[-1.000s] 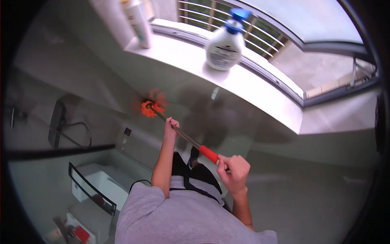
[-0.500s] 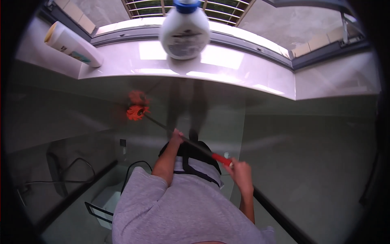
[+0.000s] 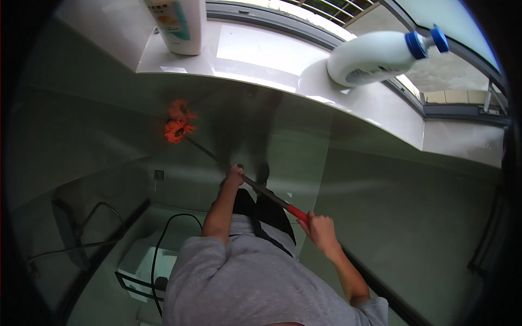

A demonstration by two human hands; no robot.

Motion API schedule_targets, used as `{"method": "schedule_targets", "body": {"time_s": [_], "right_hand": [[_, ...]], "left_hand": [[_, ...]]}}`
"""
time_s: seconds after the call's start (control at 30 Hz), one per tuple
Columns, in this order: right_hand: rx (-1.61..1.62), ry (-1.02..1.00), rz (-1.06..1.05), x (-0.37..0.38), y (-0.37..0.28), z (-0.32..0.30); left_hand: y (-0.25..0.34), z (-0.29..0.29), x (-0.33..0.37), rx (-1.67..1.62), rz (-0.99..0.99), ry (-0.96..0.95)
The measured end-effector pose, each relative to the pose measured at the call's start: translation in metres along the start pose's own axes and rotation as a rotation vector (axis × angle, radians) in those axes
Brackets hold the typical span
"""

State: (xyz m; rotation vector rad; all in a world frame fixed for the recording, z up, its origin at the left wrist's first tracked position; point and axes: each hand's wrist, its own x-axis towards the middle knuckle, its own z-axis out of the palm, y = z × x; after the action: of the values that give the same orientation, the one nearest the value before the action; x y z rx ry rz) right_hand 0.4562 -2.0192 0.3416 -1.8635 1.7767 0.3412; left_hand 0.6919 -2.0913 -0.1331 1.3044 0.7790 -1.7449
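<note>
A long-handled scrub brush (image 3: 263, 190) slants across in front of me, its dark pole ending in a red grip. Its shaggy orange head (image 3: 176, 131) is at the far left, against the glossy dark wall, where an orange reflection shows just above it. Around the middle of the pole my left hand (image 3: 235, 175) is closed. My right hand (image 3: 321, 231) wraps the end of the red grip, nearer to me and further right.
On the pale window sill (image 3: 255, 54) stand a white pump bottle with a blue top (image 3: 375, 57) and a white-and-teal bottle (image 3: 182, 27). Dark rails run low on both sides. A black hose (image 3: 156, 255) loops beside a pale container (image 3: 144, 262) at lower left.
The view has turned and shifted, so the sill bottles appear further right. Both hands keep their hold on the brush, and its head shows slightly higher in the picture.
</note>
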Motion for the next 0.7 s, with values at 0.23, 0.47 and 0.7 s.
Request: {"method": "schedule_targets", "body": {"time_s": [0.23,0.47,0.7], "right_hand": [[0.127,0.046,0.115,-0.043,-0.002,0.028],[0.265,0.376,0.008,-0.124,0.048,0.049],[0.286,-0.005,0.009,-0.171,0.166,0.060]], "left_hand": [[-0.007,-0.021,-0.037,0.113,0.006,0.074],[-0.082,-0.011,-0.092,0.160,-0.038,0.145],[-0.181,-0.022,-0.100,0.201,-0.031,0.086]]}}
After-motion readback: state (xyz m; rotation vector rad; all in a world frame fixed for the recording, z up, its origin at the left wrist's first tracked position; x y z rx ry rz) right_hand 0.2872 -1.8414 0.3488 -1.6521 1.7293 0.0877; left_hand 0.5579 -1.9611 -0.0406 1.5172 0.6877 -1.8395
